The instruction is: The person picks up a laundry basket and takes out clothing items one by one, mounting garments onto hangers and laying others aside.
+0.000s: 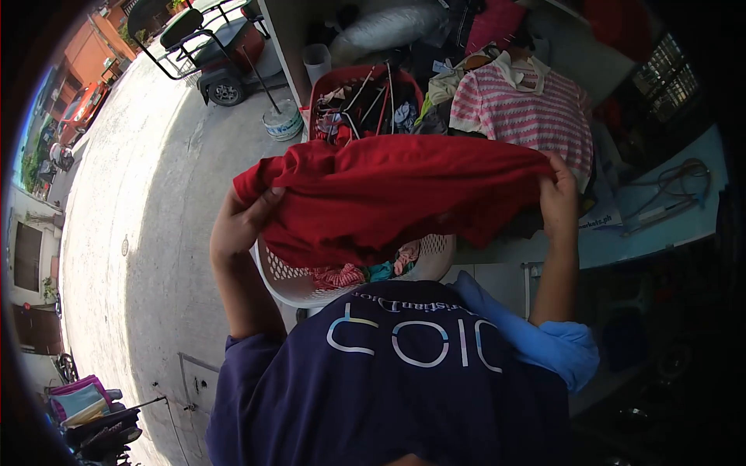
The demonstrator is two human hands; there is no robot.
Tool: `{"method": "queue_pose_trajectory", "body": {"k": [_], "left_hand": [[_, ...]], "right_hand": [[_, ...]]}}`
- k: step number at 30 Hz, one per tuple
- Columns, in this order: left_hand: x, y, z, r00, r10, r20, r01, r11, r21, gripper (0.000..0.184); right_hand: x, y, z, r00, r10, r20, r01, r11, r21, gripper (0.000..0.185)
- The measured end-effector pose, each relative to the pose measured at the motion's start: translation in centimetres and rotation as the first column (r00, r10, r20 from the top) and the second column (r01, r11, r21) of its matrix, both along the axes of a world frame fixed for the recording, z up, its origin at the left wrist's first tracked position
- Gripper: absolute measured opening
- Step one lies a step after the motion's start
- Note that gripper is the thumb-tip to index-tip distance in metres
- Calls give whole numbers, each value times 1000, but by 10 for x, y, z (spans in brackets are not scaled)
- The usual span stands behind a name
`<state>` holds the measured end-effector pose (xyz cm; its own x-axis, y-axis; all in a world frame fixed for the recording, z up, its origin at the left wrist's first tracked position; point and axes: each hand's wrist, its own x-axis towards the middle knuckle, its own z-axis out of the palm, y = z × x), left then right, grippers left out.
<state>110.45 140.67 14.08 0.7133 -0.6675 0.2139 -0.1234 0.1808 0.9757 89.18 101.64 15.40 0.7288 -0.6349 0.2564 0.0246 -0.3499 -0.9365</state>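
Observation:
A red garment is stretched sideways in front of me, held up between both hands; its exact kind is hard to make out. My left hand is closed on its left end, thumb on the near side. At the other end, my right hand pinches the upper right corner. Beneath the cloth stands a white laundry basket with pink, teal and red clothes in it, partly hidden by the garment. Beyond my right hand lies a pink-and-white striped shirt on a pile of clothes.
Behind the garment, a red basket holds hangers and clothes. A blue-topped table with a coiled cord is on the right. Pavement stretches along the left, with a parked three-wheeled vehicle and a pole in a bucket.

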Motion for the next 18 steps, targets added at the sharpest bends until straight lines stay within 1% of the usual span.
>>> {"method": "queue_pose_trajectory", "body": {"k": [1,2,3,4,5,6,7,8,9,10,11,12,13,14,15,16,17,18], "left_hand": [[12,20,-4,998,56,-35,-55,998,34,25],[22,34,-4,994,55,-97,-58,998,-27,24],[35,57,-16,974,133,-183,-155,981,-114,24],[45,73,-26,927,233,-293,-302,929,-216,23],[55,86,-37,902,238,-359,-347,895,-279,24],[62,97,-50,872,237,-428,-396,855,-335,25],[68,104,-68,887,301,-351,-378,909,-175,25],[73,108,-87,900,349,-263,-364,931,-8,25],[77,110,-99,910,379,-166,-354,921,161,25],[79,111,-102,928,369,56,-285,603,745,23],[68,97,-99,905,310,290,-402,409,819,22],[54,73,-101,845,196,498,-532,210,820,22],[33,46,-89,837,248,488,-543,493,680,23],[7,16,-71,837,296,459,-511,722,466,24],[-18,-15,-62,900,301,316,-394,871,293,23],[-43,-38,-56,974,95,205,-127,981,145,24],[-65,-65,-55,970,-115,215,121,992,-16,31],[-79,-87,-53,902,-165,400,132,985,108,34]], "right_hand": [[-4,-16,0,996,-51,80,46,997,58,30],[-8,-29,-1,982,-106,154,87,989,123,30],[-11,-40,-2,978,-78,193,23,961,275,30],[-13,-49,-2,970,-55,235,-49,908,416,31],[-13,-53,-1,959,-36,282,-128,832,540,32],[-11,-48,5,966,-102,236,-70,779,624,33],[-9,-38,18,969,-163,184,-12,716,698,34],[-6,-32,25,968,-218,127,45,645,763,35],[-4,-35,23,977,-168,133,-2,616,787,36],[-2,-39,19,983,-118,141,-46,584,810,36],[-1,-39,16,987,-70,147,-85,546,833,37],[4,-35,10,970,103,221,-244,449,860,37],[12,-19,7,916,262,303,-379,321,868,36],[22,13,16,960,209,185,-255,389,885,35],[33,33,11,896,355,265,-376,294,878,32],[40,54,7,899,353,259,-372,305,877,31],[47,73,4,900,352,259,-374,315,872,31],[49,83,4,899,353,258,-377,326,867,31]]}}
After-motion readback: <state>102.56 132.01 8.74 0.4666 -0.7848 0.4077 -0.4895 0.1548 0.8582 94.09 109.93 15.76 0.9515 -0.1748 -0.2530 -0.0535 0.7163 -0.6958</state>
